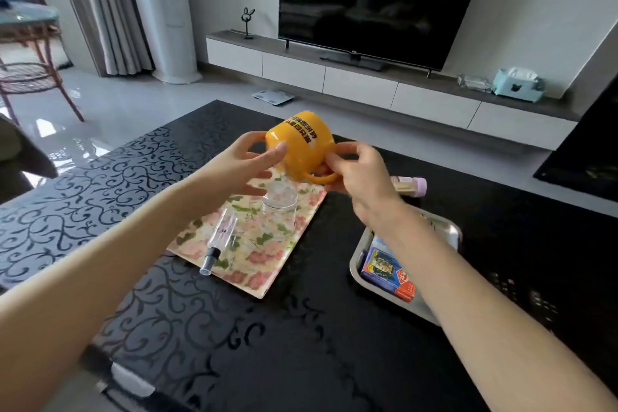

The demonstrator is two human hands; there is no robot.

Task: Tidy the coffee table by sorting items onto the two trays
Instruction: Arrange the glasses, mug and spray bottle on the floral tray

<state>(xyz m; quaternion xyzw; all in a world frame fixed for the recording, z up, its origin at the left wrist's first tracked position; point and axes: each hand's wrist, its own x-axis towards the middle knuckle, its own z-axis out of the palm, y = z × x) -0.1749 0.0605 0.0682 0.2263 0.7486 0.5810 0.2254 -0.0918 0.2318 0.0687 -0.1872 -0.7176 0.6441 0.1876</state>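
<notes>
The black patterned glass desk (234,328) bears a flowered rectangular tray (254,264), with a steel tray (356,264) to its right. Over the flowered tray's far end, the left hand (247,164) grips a tipped orange plastic mug (301,144) while the right hand (361,174) pinches its handle, likely to land it upside-down.

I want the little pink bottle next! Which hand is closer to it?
Right. The right hand, holding the orange mug by its handle, is just beside the pink bottle; the left hand is across the mug, farther away.
</notes>
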